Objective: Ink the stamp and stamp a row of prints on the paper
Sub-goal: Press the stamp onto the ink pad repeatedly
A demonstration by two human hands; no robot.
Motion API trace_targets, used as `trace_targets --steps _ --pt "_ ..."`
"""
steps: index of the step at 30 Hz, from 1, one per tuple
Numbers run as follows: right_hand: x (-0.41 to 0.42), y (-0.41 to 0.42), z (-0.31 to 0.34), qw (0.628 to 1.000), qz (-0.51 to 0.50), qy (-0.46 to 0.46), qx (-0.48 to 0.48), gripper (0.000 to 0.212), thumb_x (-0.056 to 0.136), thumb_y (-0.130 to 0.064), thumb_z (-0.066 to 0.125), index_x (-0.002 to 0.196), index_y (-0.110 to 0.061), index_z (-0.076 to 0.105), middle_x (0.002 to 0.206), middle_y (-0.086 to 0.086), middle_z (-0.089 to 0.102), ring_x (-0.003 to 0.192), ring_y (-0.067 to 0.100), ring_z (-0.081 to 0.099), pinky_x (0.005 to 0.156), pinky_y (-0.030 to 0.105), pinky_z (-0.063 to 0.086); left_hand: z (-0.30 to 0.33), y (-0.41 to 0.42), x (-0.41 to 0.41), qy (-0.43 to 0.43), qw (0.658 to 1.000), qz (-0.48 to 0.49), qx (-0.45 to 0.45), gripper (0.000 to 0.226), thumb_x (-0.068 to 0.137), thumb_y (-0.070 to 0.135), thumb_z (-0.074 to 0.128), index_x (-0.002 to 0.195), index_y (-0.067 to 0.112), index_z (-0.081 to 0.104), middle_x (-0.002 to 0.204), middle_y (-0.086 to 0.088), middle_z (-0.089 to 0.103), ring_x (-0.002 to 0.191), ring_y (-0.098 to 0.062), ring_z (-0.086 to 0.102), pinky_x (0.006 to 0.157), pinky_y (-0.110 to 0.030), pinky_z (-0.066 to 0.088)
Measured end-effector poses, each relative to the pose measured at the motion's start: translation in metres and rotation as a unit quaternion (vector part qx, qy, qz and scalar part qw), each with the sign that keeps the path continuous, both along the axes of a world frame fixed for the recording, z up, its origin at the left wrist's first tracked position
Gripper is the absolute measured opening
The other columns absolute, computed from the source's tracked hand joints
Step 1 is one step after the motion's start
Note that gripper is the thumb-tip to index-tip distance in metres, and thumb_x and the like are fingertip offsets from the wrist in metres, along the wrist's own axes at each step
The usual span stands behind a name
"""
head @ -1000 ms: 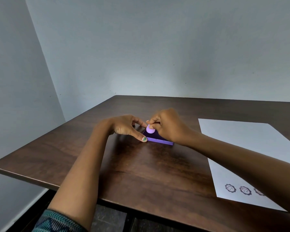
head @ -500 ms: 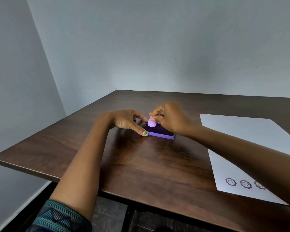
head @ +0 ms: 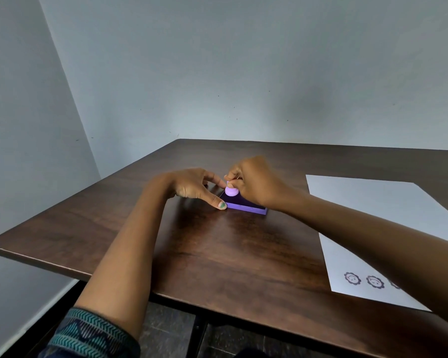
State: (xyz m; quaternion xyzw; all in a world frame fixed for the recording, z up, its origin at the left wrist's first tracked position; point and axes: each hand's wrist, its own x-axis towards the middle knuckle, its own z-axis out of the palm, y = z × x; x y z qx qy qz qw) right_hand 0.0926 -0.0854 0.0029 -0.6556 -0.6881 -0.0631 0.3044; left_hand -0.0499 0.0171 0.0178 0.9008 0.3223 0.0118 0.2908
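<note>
A small round lilac stamp (head: 231,191) sits over the dark pad of a flat purple ink pad (head: 246,205) on the brown table (head: 217,254). My right hand (head: 256,183) pinches the stamp from above with its fingertips. My left hand (head: 195,187) rests at the ink pad's left side, thumb and forefinger touching its edge. A white paper (head: 373,210) lies to the right, with three dark flower-face prints (head: 364,279) in a row near its front edge; the third print is partly hidden by my right forearm.
The table's front edge (head: 62,264) runs close below my arms, and its left corner is near the grey wall (head: 36,125). A dark table leg and tiled floor show under the table.
The stamp has lifted slightly off the ink pad in my right hand. My left hand has stayed at the pad's edge. The view has tilted a little downward.
</note>
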Motion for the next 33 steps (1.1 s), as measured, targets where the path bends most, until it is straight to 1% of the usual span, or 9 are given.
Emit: trace_targets --steps 7,10,14,17,19,22,26,30,33 --pt "0.006 -0.003 0.004 0.995 -0.016 0.094 0.002 0.014 0.079 -0.005 0.066 0.091 -0.002 0.073 0.097 0.015 0.075 0.084 0.022 0.068 0.075 0.027 0.05 0.0 0.002 0.001 -0.002 1.0 0.001 0.006 0.048 0.065 0.043 0.081 0.107 0.042 0.059 0.111 0.009 0.048 0.112 -0.011 0.041 0.091 -0.027 0.027" --pt "0.01 -0.002 0.011 0.978 -0.027 0.204 -0.018 0.017 0.079 -0.002 0.066 0.095 0.002 0.07 0.098 0.02 0.073 0.077 0.02 0.066 0.072 0.023 0.055 -0.001 0.002 0.001 -0.001 1.0 -0.007 0.007 0.048 0.066 0.042 0.08 0.108 0.041 0.059 0.116 0.008 0.05 0.115 -0.012 0.042 0.092 -0.027 0.029" --pt "0.021 -0.018 0.019 0.88 -0.001 0.474 -0.004 0.02 0.082 0.005 0.062 0.102 0.008 0.063 0.102 0.027 0.067 0.071 0.022 0.066 0.069 0.024 0.059 0.0 0.002 0.001 -0.008 1.0 -0.014 0.011 0.053 0.066 0.04 0.08 0.115 0.034 0.06 0.12 0.007 0.051 0.117 -0.015 0.043 0.091 -0.028 0.031" --pt "0.032 -0.035 0.025 0.785 0.06 0.616 -0.018 0.026 0.084 0.009 0.057 0.109 0.013 0.057 0.095 0.021 0.065 0.08 0.024 0.067 0.068 0.025 0.06 0.001 0.002 0.0 -0.012 1.0 -0.017 0.007 0.053 0.067 0.039 0.08 0.115 0.035 0.058 0.118 0.008 0.051 0.114 -0.014 0.043 0.09 -0.027 0.031" --pt "0.04 -0.049 0.027 0.737 0.094 0.669 -0.031 0.023 0.086 0.009 0.053 0.108 0.011 0.058 0.095 0.017 0.067 0.083 0.023 0.069 0.069 0.025 0.06 0.0 0.003 -0.001 -0.01 1.0 -0.021 0.001 0.056 0.067 0.038 0.08 0.117 0.034 0.056 0.125 0.008 0.05 0.116 -0.013 0.042 0.091 -0.027 0.031" --pt "0.054 -0.073 0.027 0.707 0.121 0.696 -0.042 0.018 0.087 0.005 0.052 0.099 0.003 0.065 0.093 0.013 0.073 0.082 0.021 0.073 0.07 0.025 0.06 0.0 0.003 0.001 -0.025 1.0 -0.016 -0.009 0.072 0.062 0.043 0.083 0.125 0.034 0.05 0.138 0.006 0.047 0.122 -0.016 0.043 0.097 -0.029 0.035" --pt "0.069 -0.104 0.025 0.701 0.139 0.699 -0.042 0.02 0.076 -0.003 0.058 0.088 -0.005 0.075 0.092 0.009 0.077 0.088 0.019 0.073 0.068 0.023 0.059 -0.002 -0.003 0.008 -0.066 0.998 -0.001 -0.017 0.085 0.057 0.062 0.071 0.131 0.034 0.043 0.139 0.005 0.043 0.118 -0.012 0.041 0.094 -0.027 0.034" --pt "0.081 -0.127 0.028 0.71 0.152 0.687 -0.04 0.022 0.071 -0.008 0.06 0.087 -0.009 0.076 0.092 0.006 0.077 0.088 0.017 0.073 0.067 0.021 0.058 -0.005 -0.013 0.018 -0.124 0.992 0.02 0.016 0.084 0.062 0.069 0.062 0.133 0.029 0.043 0.14 0.003 0.044 0.12 -0.014 0.042 0.095 -0.029 0.034" --pt "0.089 -0.141 0.033 0.716 0.159 0.679 -0.032 0.021 0.072 -0.009 0.059 0.085 -0.009 0.076 0.088 0.005 0.077 0.084 0.014 0.073 0.065 0.019 0.057 -0.003 -0.033 0.033 -0.154 0.984 0.016 0.084 0.07 0.069 0.064 0.061 0.13 0.033 0.046 0.139 0.008 0.047 0.127 -0.015 0.042 0.11 -0.04 0.028"
